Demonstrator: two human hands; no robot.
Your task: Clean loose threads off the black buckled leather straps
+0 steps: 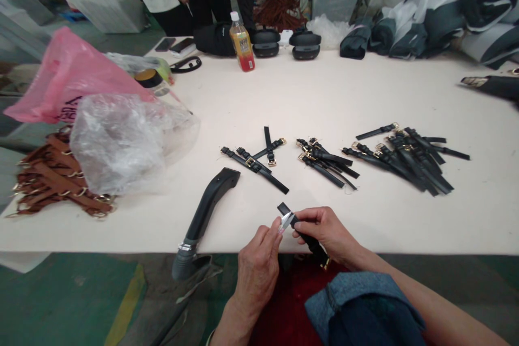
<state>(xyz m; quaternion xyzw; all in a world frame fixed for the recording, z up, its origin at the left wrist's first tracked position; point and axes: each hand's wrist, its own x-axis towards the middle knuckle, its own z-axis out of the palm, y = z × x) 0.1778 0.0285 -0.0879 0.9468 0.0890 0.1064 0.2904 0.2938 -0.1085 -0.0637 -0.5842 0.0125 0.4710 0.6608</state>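
Note:
My left hand [259, 257] is closed around what look like small thread snips [286, 221]; only their bright pointed blades show, and the handle is hidden in the fingers. The blades touch or lie right beside a black leather strap [311, 241] with a gold buckle. My right hand [324, 230] pinches that strap between thumb and fingers near the table's front edge, its buckle end hanging toward my lap. Beyond my hands lie a few loose black buckle straps [255, 165], then a small pile of straps [326, 162] and a larger pile [405, 159] to the right.
A black nozzle on a grey hose [208, 208] rests over the table edge. Brown straps [60, 178], a clear plastic bag [117, 140] and a pink bag [81, 78] occupy the left. A drink bottle [242, 43] and black cases stand at the back, where people stand.

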